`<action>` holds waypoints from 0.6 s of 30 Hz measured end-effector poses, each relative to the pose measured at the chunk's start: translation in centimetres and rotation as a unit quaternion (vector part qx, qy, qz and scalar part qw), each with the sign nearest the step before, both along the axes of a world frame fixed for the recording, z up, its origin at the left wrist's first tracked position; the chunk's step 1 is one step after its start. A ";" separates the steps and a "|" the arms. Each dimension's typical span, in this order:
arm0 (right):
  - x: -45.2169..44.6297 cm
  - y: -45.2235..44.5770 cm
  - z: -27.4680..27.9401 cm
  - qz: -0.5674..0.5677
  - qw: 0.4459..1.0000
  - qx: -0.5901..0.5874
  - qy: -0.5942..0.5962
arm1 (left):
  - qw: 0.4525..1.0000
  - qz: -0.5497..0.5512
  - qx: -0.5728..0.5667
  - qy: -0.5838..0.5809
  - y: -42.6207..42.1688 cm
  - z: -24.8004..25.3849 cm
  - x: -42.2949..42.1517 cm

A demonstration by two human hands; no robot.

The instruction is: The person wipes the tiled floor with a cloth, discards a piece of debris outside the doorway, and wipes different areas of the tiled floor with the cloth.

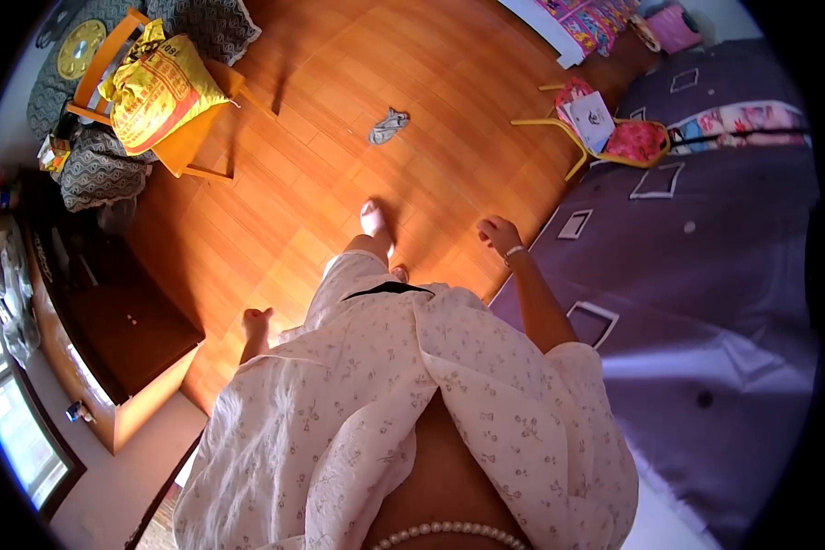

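Note:
My left hand (258, 321) hangs by my side with its fingers folded in, and nothing shows in it. To the right, my right hand (498, 236) is held out over the floor, fingers loosely bent and somewhat apart, with no object visible in them. A bracelet (514, 252) circles that wrist. Ahead of my feet, a crumpled grey cloth (389, 126) lies on the wooden floor (312, 119). Neither hand touches it. My foot (371, 218) is forward, below the cloth.
A wooden chair (213, 137) at upper left carries a yellow sack (160, 92). On the right stands a bed with a dark purple cover (706, 238). A small yellow-framed chair (573, 137) holds a white booklet (590, 121). A dark brown cabinet (128, 321) is on the left.

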State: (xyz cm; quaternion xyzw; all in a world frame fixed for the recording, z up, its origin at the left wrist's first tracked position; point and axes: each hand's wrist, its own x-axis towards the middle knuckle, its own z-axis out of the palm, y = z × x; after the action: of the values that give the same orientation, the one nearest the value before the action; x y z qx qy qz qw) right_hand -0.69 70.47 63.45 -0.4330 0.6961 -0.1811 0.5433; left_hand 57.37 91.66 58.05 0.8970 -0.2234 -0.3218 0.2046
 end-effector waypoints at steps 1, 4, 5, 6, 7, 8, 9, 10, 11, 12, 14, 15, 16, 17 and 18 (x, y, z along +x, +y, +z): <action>-0.1 -2.8 -0.1 0.033 0.999 -0.035 -0.009 | 1.000 0.018 -0.011 0.013 -1.3 0.1 0.3; 0.9 -10.5 -0.6 0.116 0.990 -0.071 0.039 | 0.999 0.042 -0.028 -0.015 -6.8 -2.0 -0.5; 1.1 -12.3 -1.0 0.127 0.989 -0.071 0.030 | 0.998 0.027 -0.015 -0.054 -8.6 -3.1 -0.7; 0.8 -14.2 -1.4 0.137 0.988 -0.074 0.021 | 0.995 0.013 -0.002 -0.095 -11.1 -4.0 -0.9; 0.6 -16.1 -1.0 0.155 0.986 -0.056 0.039 | 0.995 0.016 0.010 -0.102 -13.4 -4.7 -1.7; -0.1 -17.3 -0.3 0.171 0.983 -0.032 0.061 | 0.995 0.049 0.027 -0.079 -16.2 -3.9 -3.4; -0.8 -18.4 0.4 0.180 0.982 -0.025 0.060 | 0.996 0.080 0.009 -0.040 -19.0 -3.6 -4.8; -1.5 -19.8 0.9 0.187 0.980 -0.018 0.058 | 0.994 0.108 -0.010 -0.003 -22.1 -3.3 -5.8; -2.2 -21.0 1.3 0.153 0.986 0.003 0.060 | 0.997 0.077 -0.013 -0.003 -25.4 -2.6 -6.8; -3.2 -22.0 1.6 0.119 0.991 0.025 0.063 | 0.999 0.046 -0.014 -0.004 -28.4 -1.8 -7.7; -5.1 -23.6 2.1 0.055 0.995 0.060 0.056 | 0.999 0.002 -0.047 -0.016 -34.3 -0.5 -8.6; -5.9 -24.3 2.0 0.030 0.995 0.074 0.053 | 0.997 -0.003 -0.072 -0.010 -37.3 1.4 -9.1; -6.8 -24.9 1.5 0.017 0.995 0.081 0.054 | 0.995 -0.007 -0.097 -0.003 -40.0 2.9 -9.3; -7.8 -25.6 1.2 0.019 0.994 0.086 0.061 | 0.994 -0.019 -0.108 -0.003 -42.4 2.5 -8.8; -9.0 -26.4 0.5 0.038 0.993 0.088 0.073 | 0.993 -0.027 -0.115 -0.002 -44.3 2.0 -8.5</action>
State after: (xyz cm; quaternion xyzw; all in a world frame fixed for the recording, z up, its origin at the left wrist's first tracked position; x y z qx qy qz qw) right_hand -9.69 44.07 63.92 -0.4218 0.7299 -0.0663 0.5338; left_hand 48.90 47.31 60.06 0.8621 -0.2832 -0.2971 0.2974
